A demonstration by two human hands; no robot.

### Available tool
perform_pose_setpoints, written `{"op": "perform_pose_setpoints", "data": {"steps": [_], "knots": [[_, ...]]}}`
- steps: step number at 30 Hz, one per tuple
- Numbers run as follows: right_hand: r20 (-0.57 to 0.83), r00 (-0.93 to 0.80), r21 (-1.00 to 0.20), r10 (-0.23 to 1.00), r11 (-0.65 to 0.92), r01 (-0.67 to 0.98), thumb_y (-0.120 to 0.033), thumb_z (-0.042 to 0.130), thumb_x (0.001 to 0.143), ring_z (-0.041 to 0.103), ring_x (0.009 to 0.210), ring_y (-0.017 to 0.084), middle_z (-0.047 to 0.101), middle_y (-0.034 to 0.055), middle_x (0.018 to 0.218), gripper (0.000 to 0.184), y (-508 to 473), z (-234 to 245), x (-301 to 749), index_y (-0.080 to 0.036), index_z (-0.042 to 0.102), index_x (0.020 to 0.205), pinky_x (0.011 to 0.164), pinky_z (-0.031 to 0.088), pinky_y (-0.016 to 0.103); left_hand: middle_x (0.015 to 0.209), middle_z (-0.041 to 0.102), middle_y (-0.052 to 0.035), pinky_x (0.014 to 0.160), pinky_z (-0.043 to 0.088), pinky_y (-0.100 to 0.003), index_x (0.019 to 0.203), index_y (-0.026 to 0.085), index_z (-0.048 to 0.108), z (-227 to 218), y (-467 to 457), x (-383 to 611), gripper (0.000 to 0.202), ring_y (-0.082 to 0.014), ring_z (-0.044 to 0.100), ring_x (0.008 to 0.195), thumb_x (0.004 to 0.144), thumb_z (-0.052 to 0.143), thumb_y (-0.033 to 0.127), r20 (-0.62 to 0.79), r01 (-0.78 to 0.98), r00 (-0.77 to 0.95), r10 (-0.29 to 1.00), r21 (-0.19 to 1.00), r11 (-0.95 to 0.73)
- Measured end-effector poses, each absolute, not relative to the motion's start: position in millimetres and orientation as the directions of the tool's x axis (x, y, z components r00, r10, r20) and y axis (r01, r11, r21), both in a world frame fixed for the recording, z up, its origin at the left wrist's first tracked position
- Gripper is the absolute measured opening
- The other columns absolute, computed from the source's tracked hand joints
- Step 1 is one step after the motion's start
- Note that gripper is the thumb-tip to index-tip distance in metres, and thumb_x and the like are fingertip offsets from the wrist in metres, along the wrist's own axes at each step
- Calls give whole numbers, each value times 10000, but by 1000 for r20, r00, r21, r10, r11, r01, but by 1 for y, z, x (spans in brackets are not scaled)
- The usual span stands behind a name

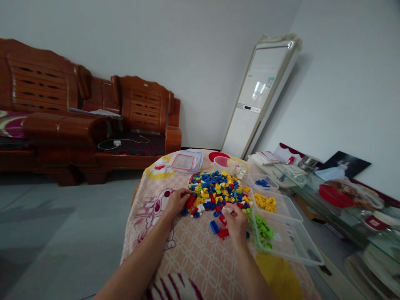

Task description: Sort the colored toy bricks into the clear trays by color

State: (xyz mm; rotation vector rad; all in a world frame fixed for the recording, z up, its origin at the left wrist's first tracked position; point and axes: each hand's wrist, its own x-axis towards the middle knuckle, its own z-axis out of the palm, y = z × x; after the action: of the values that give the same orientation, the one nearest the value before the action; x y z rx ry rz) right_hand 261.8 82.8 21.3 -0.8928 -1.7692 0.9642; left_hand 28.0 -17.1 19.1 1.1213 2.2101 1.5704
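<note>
The fingers of the right hand (236, 223) are curled nearly closed and seem to pinch a small white brick (227, 209) at the near edge of the pile (218, 189). The fingers of the left hand (177, 201) are bent at the pile's left edge, touching or just beside a red brick (190, 202). Whether they grip it I cannot tell.

Just left of the right hand lie a loose blue brick (214, 227) and two red ones (223, 233), apart from the pile. To its right stands the near tray (292, 246) with green bricks, and more trays follow behind it.

The pinch on the white brick looks shallow, so it may slip and bounce back among the others. The right wrist rests close to the loose bricks, and a sideways sweep could push them along the cloth (193, 254). The near tray seems to overhang the right edge of the table, so a nudge from the forearm could tip it to the floor (62, 216). The left hand, raking the heap, could spill bricks off the left side.
</note>
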Motion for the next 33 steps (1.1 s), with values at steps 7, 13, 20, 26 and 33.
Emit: {"op": "perform_pose_setpoints", "data": {"steps": [7,13,20,26,33], "knots": [[115,-191,-984,975,85,-159,-243,701,557,658,676,170,705,58,881,527,184,97,224,-123,659,1068,558,563,271,726,717,-38,579,444,-263,872,173,728,18,-18,28,290,-177,613,632,727,532,331,244,439,-682,689,890,120],[201,-144,-979,969,195,-59,-273,621,614,649,673,142,607,118,1233,630,206,108,231,-155,590,1232,549,555,264,734,719,-38,603,445,-270,849,175,726,15,-16,25,275,-182,620,653,718,535,323,255,450,-684,684,885,119],[620,-350,-670,702,706,227,-291,469,850,654,860,210,696,134,1040,344,108,25,250,-138,689,1065,766,546,344,698,711,-32,574,441,-263,858,176,726,13,-16,24,280,-175,609,621,709,549,335,235,417,-689,685,902,109],[754,-524,-293,398,916,273,-140,438,871,595,1022,224,674,116,1094,286,70,-8,252,-177,698,985,918,478,402,703,705,-40,573,439,-257,893,166,722,5,-14,21,301,-169,606,621,724,534,329,253,443,-681,687,890,112],[699,-641,-172,318,944,281,-118,455,882,564,996,209,664,89,1017,253,55,-3,250,-188,670,995,1032,370,455,720,705,-41,584,456,-252,919,165,718,-1,-11,18,315,-171,625,654,722,525,318,221,405,-684,695,908,110]]}}
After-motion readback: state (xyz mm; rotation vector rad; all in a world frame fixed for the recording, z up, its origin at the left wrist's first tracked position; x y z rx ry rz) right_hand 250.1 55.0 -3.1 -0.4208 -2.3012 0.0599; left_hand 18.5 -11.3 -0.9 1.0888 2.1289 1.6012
